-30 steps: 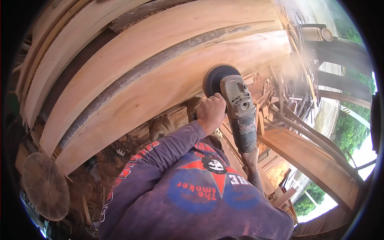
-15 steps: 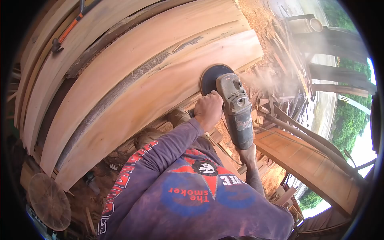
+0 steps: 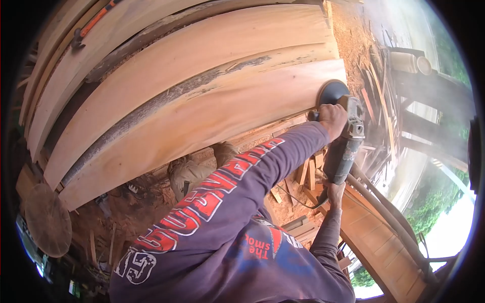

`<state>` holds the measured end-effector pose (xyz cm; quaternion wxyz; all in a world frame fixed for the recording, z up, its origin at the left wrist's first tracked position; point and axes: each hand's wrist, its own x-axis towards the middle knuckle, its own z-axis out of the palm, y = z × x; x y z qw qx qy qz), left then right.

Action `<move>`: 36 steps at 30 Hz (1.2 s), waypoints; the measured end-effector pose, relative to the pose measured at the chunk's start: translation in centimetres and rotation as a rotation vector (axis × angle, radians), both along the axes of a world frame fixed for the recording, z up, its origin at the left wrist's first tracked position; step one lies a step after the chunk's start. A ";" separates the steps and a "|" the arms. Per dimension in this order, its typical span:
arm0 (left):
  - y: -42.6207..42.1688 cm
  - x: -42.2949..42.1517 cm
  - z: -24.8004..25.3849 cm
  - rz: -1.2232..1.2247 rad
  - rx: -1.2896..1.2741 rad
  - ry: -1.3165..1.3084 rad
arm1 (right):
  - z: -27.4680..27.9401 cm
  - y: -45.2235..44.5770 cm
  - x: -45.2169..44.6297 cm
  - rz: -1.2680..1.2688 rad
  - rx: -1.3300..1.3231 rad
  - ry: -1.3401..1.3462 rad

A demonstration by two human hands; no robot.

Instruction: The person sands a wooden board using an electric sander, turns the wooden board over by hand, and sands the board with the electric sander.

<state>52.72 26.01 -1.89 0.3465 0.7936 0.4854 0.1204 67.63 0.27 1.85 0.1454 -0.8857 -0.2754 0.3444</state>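
An angle grinder [image 3: 342, 151] with a round black sanding disc [image 3: 333, 92] reaches the far right end of a long pale plank [image 3: 202, 131]. The disc appears to rest on the plank's surface near its end corner. My left hand [image 3: 333, 121] is closed around the side handle by the grinder's head. At the rear of the body, my right hand [image 3: 335, 194] grips the tool, its fingers partly hidden beneath. A power cord [image 3: 298, 199] curves away from the grinder's back end.
More planks [image 3: 192, 55] lie side by side beyond this one. An orange-handled hammer [image 3: 93, 22] lies at upper left. Wood scraps [image 3: 308, 174] and sawdust [image 3: 353, 40] cover the ground. A panelled wooden door [image 3: 384, 252] leans at lower right. Dust hangs at right.
Both my hands have carried the grinder right along the plank, from inside its surface to its end. My left arm is stretched further out, and the view has shifted slightly.
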 end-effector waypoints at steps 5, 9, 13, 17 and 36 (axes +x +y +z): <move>2.5 2.8 -0.4 -0.012 0.032 0.081 | 0.5 2.6 0.7 -0.064 0.008 0.090; 2.0 -4.0 -0.3 0.031 0.067 0.071 | 0.8 3.1 -3.2 0.045 -0.034 0.052; -2.1 -13.9 0.1 0.150 0.081 0.102 | 1.9 2.2 -10.2 0.161 -0.104 0.081; -6.5 -22.6 0.4 0.197 0.064 0.124 | 0.8 -1.7 -15.5 0.238 -0.087 0.091; -24.5 -57.3 2.0 0.353 -0.234 0.228 | -0.1 -14.0 -43.3 0.549 -0.133 0.100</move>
